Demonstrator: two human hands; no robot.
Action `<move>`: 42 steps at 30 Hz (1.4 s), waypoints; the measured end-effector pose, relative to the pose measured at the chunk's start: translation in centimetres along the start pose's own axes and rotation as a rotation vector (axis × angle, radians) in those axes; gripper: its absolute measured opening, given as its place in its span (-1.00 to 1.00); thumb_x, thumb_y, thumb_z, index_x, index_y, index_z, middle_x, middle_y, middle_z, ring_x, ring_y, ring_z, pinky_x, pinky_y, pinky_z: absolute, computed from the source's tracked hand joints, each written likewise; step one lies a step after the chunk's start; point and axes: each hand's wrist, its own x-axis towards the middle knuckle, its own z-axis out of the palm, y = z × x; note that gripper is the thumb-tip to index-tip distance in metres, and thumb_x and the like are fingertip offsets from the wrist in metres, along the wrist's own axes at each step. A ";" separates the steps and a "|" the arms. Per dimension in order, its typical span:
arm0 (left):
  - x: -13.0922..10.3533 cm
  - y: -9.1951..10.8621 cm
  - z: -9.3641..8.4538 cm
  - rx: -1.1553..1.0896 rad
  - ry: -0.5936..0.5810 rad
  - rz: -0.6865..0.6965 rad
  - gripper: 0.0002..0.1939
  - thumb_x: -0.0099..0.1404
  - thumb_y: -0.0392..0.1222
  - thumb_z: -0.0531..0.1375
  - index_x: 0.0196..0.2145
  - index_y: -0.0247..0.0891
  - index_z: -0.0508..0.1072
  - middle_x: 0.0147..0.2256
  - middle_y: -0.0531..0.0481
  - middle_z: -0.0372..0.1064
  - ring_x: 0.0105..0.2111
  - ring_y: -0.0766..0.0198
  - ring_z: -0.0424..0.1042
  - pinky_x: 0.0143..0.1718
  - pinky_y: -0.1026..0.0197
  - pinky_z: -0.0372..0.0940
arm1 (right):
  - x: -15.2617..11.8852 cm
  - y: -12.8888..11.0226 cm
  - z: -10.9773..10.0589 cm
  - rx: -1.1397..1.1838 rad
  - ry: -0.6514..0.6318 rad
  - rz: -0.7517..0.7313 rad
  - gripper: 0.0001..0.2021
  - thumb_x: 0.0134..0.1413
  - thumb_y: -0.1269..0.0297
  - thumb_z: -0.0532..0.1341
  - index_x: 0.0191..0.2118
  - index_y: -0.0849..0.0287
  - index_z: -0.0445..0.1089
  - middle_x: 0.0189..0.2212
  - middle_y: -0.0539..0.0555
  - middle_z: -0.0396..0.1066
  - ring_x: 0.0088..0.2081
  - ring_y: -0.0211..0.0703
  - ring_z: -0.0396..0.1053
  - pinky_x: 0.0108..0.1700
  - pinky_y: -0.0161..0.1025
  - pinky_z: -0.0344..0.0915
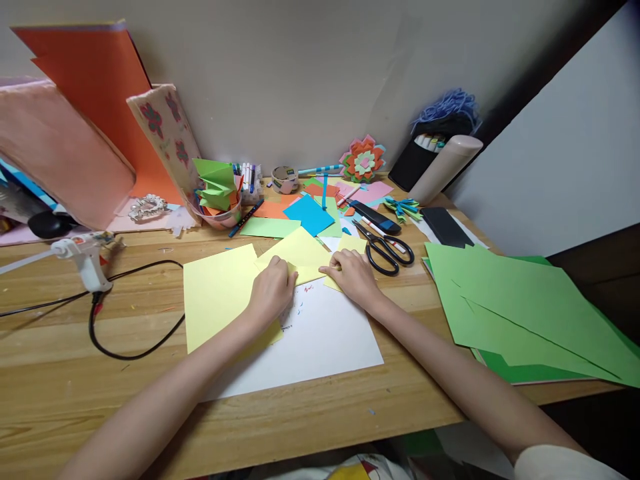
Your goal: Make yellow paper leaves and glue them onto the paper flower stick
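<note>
A piece of yellow paper (296, 248) lies in front of me, its near edge folded up in a narrow strip. My left hand (271, 290) is closed on the left end of that edge, thumb and fingers pressing the paper. At the right end, my right hand (354, 275) pinches the same edge between thumb and curled fingers. Below both hands is a white sheet (330, 337) with small red and blue marks. A larger yellow sheet (217, 293) lies under my left hand and wrist. Another small yellow piece (353, 243) is partly hidden by my right hand.
Black-handled scissors (385, 252) lie just beyond my right hand. A white glue gun (85, 257) with a looping black cable is at left. Green sheets (520, 300) overhang the table's right side. Paper scraps, a blue square (309, 213) and a tape roll (285, 179) sit behind.
</note>
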 end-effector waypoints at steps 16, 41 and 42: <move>-0.3 -0.5 0.7 -0.024 0.221 0.093 -0.74 0.24 -0.15 0.04 -0.13 -0.30 0.21 -0.11 -0.20 0.12 -0.15 0.06 0.19 -0.19 0.09 0.18 | -1.1 1.9 -0.4 0.045 0.121 0.056 -0.86 0.08 0.19 0.13 -0.39 0.12 0.17 -0.42 0.05 0.30 -0.32 -0.06 0.22 -0.30 -0.19 0.04; -0.7 -4.5 -1.1 -0.332 -0.053 0.189 -0.84 0.16 -0.08 0.11 -0.29 -0.14 0.35 -0.29 0.02 0.25 -0.28 0.20 0.24 -0.25 0.15 0.13 | -0.1 -3.1 -0.9 -0.012 -0.289 -0.885 -0.67 0.23 0.39 -0.08 0.03 0.09 0.26 -0.14 0.06 0.40 -0.14 -0.13 0.25 -0.17 -0.18 0.24; -0.7 -4.6 -1.1 -0.336 -0.053 0.189 -0.83 0.16 -0.08 0.12 -0.29 -0.14 0.35 -0.29 0.03 0.25 -0.27 0.20 0.23 -0.25 0.15 0.13 | -0.1 -3.1 -0.9 -0.004 -0.282 -0.864 -0.69 0.23 0.37 -0.08 -0.01 0.10 0.30 -0.19 0.07 0.41 -0.17 -0.14 0.26 -0.21 -0.20 0.25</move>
